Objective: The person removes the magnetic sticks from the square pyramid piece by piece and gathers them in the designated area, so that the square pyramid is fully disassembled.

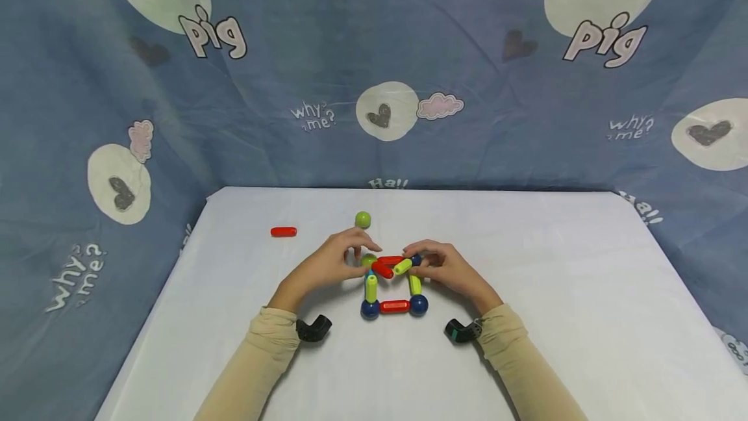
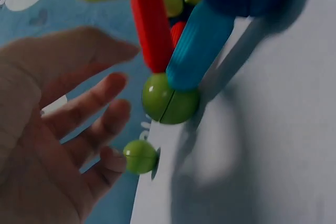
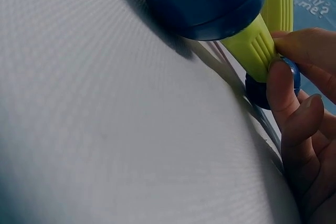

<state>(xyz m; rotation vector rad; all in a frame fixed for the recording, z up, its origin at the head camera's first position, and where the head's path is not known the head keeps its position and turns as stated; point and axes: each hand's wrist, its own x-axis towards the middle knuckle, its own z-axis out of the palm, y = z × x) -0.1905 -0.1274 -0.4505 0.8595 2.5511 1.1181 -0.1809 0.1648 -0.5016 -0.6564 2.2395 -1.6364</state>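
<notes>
Magnetic rods and balls form a square frame on the white table. Its near side is a red rod [image 1: 394, 306] between two blue balls [image 1: 418, 305]. At the far left corner sits a green ball [image 2: 170, 98], joined to a cyan rod [image 2: 202, 45]; a red rod [image 2: 152, 32] rises from it. My left hand [image 1: 334, 258] stays beside that corner, fingers loosely spread and holding nothing. The right hand [image 1: 447, 266] pinches the far right blue ball [image 3: 260, 90], fingertips against its yellow-green rod [image 3: 254, 51]. Another yellow-green rod [image 1: 402, 267] tilts up from that ball.
A loose green ball [image 1: 363, 219] lies behind the frame, and a loose red rod [image 1: 284, 232] lies farther left. Behind the white table [image 1: 555, 258] hangs a blue printed cloth [image 1: 467, 148]. Black wrist cameras [image 1: 314, 328] sit on both wrists, close to the table.
</notes>
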